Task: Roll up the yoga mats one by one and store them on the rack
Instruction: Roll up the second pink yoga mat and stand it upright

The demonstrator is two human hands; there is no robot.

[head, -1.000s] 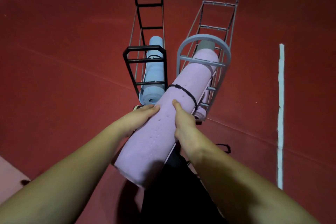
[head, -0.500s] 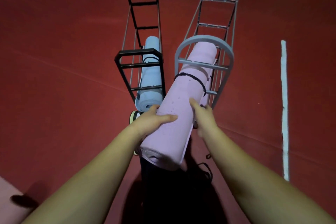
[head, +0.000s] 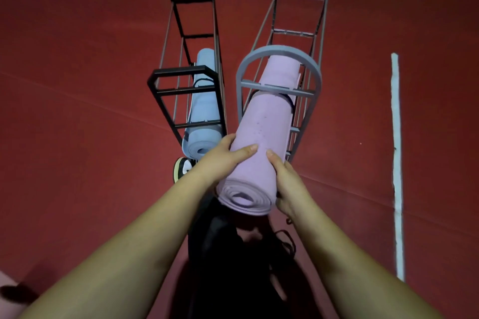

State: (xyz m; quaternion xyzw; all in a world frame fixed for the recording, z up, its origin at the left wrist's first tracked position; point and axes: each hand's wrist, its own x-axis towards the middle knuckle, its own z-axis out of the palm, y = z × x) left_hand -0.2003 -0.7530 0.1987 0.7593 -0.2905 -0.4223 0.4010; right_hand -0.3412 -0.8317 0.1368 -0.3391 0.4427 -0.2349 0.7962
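- At the far left, the red floor (head: pixel 77 111) carries only a dark shape in the bottom corner, cut by the edge of the view; I cannot say what it is.
- The black rack (head: pixel 181 80) stands left of centre and already holds a rolled blue mat (head: pixel 203 111), its spiral end toward the camera.
- Below that mat a small round pale object (head: pixel 180 169) is partly hidden by the left forearm; what it is, I cannot tell.
- The left hand (head: pixel 220 160) grasps the pink mat (head: pixel 261 142) from the left side, thumb across the top and the other fingers curled around and under, mostly out of sight.
- The pink mat is rolled, and its long axis runs from the near spiral end up and away into the grey rack (head: pixel 278 59). Its far end is already under the arched hoop; the near end is in the air between the two hands.
- The right hand (head: pixel 287 184) clasps the mat from the right side, thumb on top, just behind the left hand's grip. Both hands are at the near end, so I judge the coming push must go along the roll's axis, forward and down.
- A dark strap (head: pixel 292 105) around the mat is half hidden behind the rack's bar.
- How deep the far end sits, and the rack's bottom, are hidden.
- At the right, a white line (head: pixel 396 163) runs along the floor.
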